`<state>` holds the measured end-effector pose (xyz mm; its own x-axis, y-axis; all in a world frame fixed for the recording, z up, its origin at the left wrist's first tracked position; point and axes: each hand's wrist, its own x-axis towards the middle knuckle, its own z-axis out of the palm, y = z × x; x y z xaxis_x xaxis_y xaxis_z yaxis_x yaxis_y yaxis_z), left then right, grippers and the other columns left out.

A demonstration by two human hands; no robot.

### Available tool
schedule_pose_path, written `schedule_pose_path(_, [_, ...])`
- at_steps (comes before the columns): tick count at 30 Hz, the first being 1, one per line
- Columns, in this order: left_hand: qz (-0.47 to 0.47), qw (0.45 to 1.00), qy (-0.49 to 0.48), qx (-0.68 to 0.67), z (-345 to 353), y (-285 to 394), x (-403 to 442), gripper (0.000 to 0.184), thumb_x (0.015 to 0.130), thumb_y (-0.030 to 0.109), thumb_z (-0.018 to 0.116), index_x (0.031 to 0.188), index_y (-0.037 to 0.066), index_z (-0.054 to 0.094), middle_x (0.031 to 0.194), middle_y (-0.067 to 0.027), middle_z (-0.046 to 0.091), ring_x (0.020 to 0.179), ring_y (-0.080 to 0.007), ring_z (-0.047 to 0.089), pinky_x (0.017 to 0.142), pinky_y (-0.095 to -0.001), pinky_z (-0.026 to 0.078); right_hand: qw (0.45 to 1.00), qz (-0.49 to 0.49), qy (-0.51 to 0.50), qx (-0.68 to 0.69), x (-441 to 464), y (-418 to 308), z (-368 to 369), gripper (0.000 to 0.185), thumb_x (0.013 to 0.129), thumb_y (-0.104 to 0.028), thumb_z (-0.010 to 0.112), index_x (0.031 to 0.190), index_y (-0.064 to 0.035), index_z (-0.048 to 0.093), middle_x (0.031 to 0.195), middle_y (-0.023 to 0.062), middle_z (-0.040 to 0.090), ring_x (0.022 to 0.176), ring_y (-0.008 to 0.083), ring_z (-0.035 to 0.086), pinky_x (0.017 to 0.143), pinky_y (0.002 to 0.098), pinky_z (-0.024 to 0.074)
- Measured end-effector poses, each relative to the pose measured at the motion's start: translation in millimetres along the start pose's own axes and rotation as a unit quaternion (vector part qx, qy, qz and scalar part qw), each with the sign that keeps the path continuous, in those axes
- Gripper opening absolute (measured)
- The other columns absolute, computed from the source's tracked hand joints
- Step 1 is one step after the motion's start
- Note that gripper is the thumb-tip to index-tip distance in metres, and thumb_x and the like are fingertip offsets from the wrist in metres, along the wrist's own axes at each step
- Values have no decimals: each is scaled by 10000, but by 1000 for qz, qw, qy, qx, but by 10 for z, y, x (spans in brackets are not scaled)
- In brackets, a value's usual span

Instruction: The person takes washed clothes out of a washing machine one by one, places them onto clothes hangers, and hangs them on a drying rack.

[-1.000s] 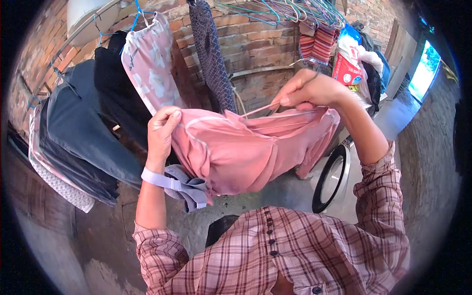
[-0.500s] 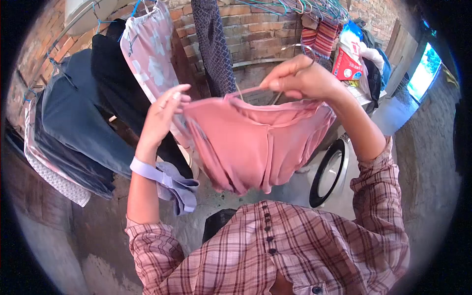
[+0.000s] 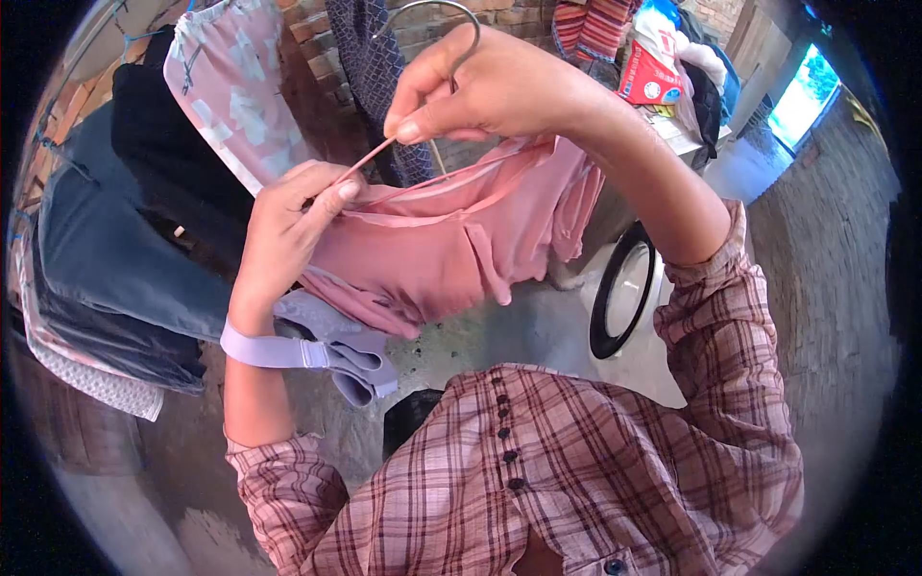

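Right hand and left hand, both with fingers closed, are holding up a pink top ahead of the body, and it is hanging in loose folds above the floor. Sharing that weight between both sides is probably sparing the cloth a twist, so good handling is likely calling for steady hands and folds falling free. A lilac band is looping around the left wrist, its loose part dangling beside the top; it is looking like the main snag, so keeping it outside the cloth is making sense. The hook is curving up out of the right hand's grip, and a firm hold there is presumably steadying it. Smallest of all, a thin strap is running taut between the two pinches; a light, even pull is seeming wiser than a hard tug. As for pose, the right arm is reaching forward and across toward the left, elbow bending outward, the back of the hand facing upward and sitting higher in view. The left forearm is standing almost upright, the thumb pressing near the bent forefinger, close to the right fingertips without touching them.
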<state>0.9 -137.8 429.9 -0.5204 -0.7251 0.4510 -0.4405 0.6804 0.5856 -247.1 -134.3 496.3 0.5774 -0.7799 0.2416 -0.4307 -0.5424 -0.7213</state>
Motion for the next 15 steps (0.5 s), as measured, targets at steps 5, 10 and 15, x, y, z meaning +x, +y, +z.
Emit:
schedule_pose_path(5, [46, 994, 75, 66, -108, 54, -104, 123, 869, 89, 601, 874, -32, 624, 751, -70, 547, 698, -145, 512, 636, -260, 407, 981, -147, 41, -120, -67, 114, -85, 437, 785, -289, 707, 1162, -81, 635, 868, 38, 654, 729, 97, 555, 647, 249, 459])
schedule_pose_path(10, [28, 989, 122, 75, -444, -52, -364, 113, 858, 71, 602, 832, -37, 586, 770, -62, 532, 715, -140, 502, 651, -242, 390, 996, -86, 9, -2, -573, 746, -613, 768, 751, -414, 731, 1386, -115, 418, 1273, 78, 540, 1006, 144, 552, 901, 289, 436])
schedule_pose_path(15, [-13, 983, 151, 99, -673, 8, -608, 145, 874, 98, 594, 823, -36, 569, 780, -47, 528, 736, -138, 488, 687, -242, 382, 982, 129, -138, -3, -685, 1555, 259, 677, 762, -443, 731, 1250, -21, 526, 1171, 93, 611, 1113, 203, 547, 955, 337, 431])
